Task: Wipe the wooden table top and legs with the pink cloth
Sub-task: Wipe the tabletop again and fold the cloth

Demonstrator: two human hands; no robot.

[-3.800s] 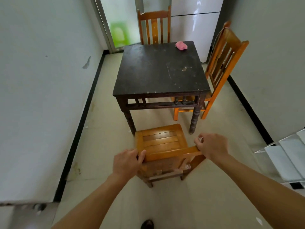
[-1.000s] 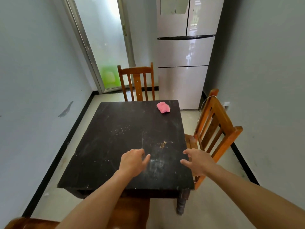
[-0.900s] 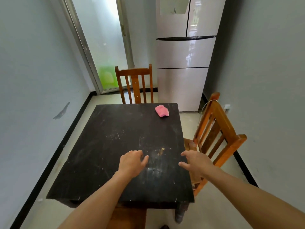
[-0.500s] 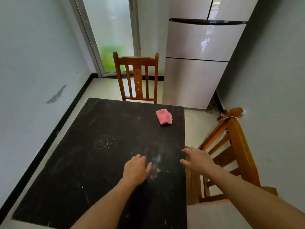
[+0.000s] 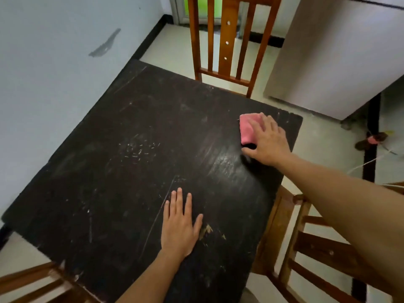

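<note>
The dark, scratched wooden table top (image 5: 131, 171) fills the middle of the head view. A folded pink cloth (image 5: 247, 129) lies near its far right corner. My right hand (image 5: 267, 141) lies on top of the cloth with fingers spread flat, the thumb on the wood beside it. My left hand (image 5: 180, 224) rests palm down, fingers straight, on the near middle of the top. The table legs are hidden below the top.
An orange wooden chair (image 5: 227, 40) stands at the far side, another chair (image 5: 306, 248) at the right side, and a third chair's back (image 5: 28, 281) shows at the near left corner. A white fridge (image 5: 338, 51) stands at the back right. A grey wall (image 5: 54, 51) runs along the left.
I have come closer and leaned over the table. My right hand reached forward from the right edge onto the pink cloth. My left hand has settled flat on the top.
</note>
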